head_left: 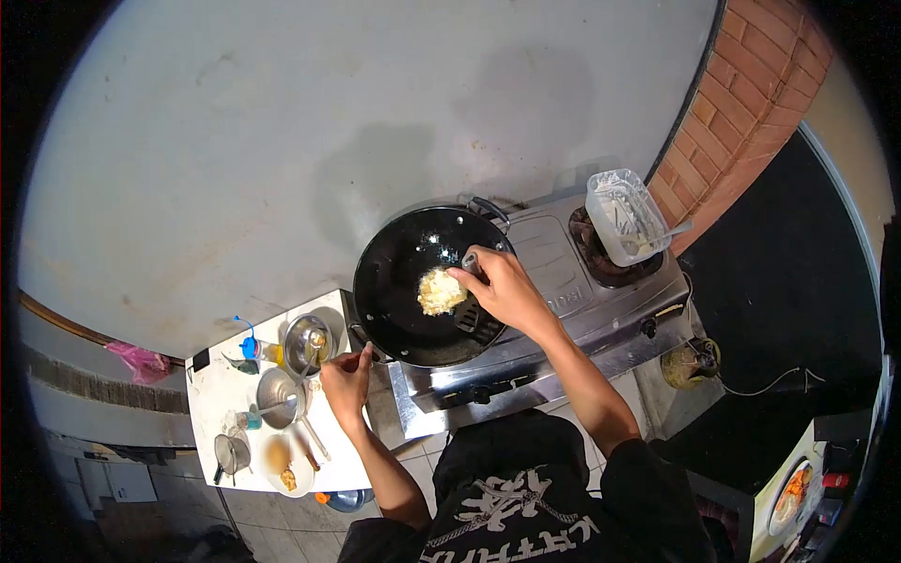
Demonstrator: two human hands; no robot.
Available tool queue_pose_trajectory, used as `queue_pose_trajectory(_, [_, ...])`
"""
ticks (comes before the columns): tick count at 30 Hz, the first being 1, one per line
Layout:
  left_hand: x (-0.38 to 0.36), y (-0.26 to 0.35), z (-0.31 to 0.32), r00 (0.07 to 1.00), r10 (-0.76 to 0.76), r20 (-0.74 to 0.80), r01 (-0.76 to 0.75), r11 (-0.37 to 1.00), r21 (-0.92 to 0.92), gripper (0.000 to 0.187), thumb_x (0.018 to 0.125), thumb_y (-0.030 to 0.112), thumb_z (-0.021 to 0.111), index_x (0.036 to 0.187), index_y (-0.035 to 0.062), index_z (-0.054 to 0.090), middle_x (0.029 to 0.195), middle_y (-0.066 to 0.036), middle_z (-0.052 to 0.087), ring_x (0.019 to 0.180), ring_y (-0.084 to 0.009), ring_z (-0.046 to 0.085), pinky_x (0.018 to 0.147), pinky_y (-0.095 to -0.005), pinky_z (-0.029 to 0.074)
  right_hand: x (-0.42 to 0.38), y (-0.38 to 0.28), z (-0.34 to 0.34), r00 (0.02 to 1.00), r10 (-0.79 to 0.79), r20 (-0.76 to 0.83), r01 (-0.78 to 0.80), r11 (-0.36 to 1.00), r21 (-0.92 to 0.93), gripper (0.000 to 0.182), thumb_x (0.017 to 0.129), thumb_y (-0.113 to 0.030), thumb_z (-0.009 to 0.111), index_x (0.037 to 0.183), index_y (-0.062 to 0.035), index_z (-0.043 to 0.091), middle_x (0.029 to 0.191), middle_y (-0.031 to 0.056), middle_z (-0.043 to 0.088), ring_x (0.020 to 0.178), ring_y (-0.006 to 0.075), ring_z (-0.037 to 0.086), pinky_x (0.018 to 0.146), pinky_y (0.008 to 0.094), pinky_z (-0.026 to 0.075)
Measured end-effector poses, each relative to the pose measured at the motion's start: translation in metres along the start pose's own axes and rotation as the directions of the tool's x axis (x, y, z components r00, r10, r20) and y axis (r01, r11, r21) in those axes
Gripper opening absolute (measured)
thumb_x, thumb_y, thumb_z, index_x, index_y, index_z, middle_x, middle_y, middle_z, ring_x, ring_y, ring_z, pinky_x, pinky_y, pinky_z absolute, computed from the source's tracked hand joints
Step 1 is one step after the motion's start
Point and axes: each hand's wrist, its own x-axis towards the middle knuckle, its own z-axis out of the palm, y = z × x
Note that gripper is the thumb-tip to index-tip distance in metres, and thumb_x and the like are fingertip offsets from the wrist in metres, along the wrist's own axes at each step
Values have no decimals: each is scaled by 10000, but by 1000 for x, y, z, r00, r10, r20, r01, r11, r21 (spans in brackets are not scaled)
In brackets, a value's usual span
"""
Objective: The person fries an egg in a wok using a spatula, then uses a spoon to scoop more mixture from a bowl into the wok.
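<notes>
A black wok (394, 272) stands on the left side of the gas stove. Inside it lies a pale yellow, lumpy egg-like food (439, 292). Above the wok, my right hand (507, 291) is closed round the handle of a slotted spatula (466, 315), whose blade is down in the pan beside the food. My left hand (347, 383) is at the wok's near left edge, its fingers closed on the side handle there. The spatula's upper handle is partly covered by my right hand.
On the stove (544, 267), a plastic tub (624, 216) with white residue and a spoon sits over the right burner. A white table (324, 441) at left carries metal bowls (277, 387), an oil bottle (272, 352) and a plate (300, 479) with food. A wall rises behind.
</notes>
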Motion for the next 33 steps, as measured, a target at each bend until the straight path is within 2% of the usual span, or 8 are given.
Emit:
queue_pose_trajectory(10, [-1, -4, 4, 999, 32, -16, -31, 997, 64, 340, 768, 261, 764, 813, -68, 697, 702, -165, 686, 631, -229, 678, 646, -313, 511, -5, -2, 1, 999, -5, 49, 3, 999, 45, 303, 876, -210, 646, 776, 45, 516, 626, 179, 511, 557, 329, 484, 550, 392, 398])
queue_pose_trajectory(12, [0, -5, 4, 999, 51, -15, -50, 998, 50, 330, 769, 256, 761, 809, -66, 697, 697, -164, 685, 630, -231, 679, 644, -310, 510, -7, -4, 1, 996, 23, 91, -31, 995, 93, 346, 874, -274, 650, 805, 47, 539, 711, 204, 584, 677, 397, 581, 598, 431, 442])
queue_pose_trajectory(15, [3, -8, 5, 999, 34, -5, -34, 999, 20, 325, 771, 252, 757, 809, -65, 697, 692, -160, 685, 628, -224, 679, 644, -307, 511, -12, 4, 8, 999, 22, 24, -23, 997, 76, 323, 872, -253, 655, 820, 44, 541, 711, 200, 586, 662, 390, 581, 584, 420, 441])
queue_pose_trajectory(17, [0, -3, 3, 1000, 16, 5, -16, 999, 42, 323, 774, 245, 754, 812, -70, 695, 692, -156, 686, 628, -214, 679, 646, -305, 511, -13, 6, 3, 996, 45, 73, -51, 995, 89, 308, 873, -240, 652, 834, 45, 541, 710, 197, 587, 658, 391, 582, 581, 417, 442])
queue_pose_trajectory(21, [0, -2, 4, 1000, -8, 1, 8, 997, 71, 308, 783, 229, 744, 805, -73, 693, 695, -150, 689, 629, -201, 679, 649, -301, 511, -11, 5, -10, 990, 100, 99, -107, 992, 69, 302, 878, -221, 643, 861, 60, 533, 735, 207, 585, 688, 407, 578, 603, 430, 444])
queue_pose_trajectory(24, [1, -4, 6, 1000, -1, 5, 1, 998, 68, 299, 785, 222, 741, 805, -73, 694, 697, -149, 690, 632, -200, 680, 651, -299, 512, -9, 7, -14, 1000, -5, -1, 5, 997, 81, 264, 878, -175, 636, 802, 37, 498, 648, 172, 510, 585, 341, 496, 572, 391, 410])
queue_pose_trajectory(29, [0, -1, 5, 1000, -18, -1, 19, 996, 92, 289, 778, 217, 746, 810, -67, 698, 700, -152, 690, 633, -212, 681, 661, -306, 517, -4, 10, -13, 996, 8, 93, -14, 998, 65, 254, 886, -158, 617, 815, 39, 473, 725, 202, 501, 681, 428, 482, 599, 414, 406])
queue_pose_trajectory(33, [-4, 2, 6, 999, -27, -26, 29, 997, 75, 285, 769, 216, 754, 808, -61, 701, 705, -162, 689, 649, -223, 687, 676, -314, 521, 0, 17, -9, 995, -16, 98, 6, 995, 100, 240, 892, -145, 605, 815, 37, 470, 718, 195, 499, 654, 413, 476, 593, 412, 404])
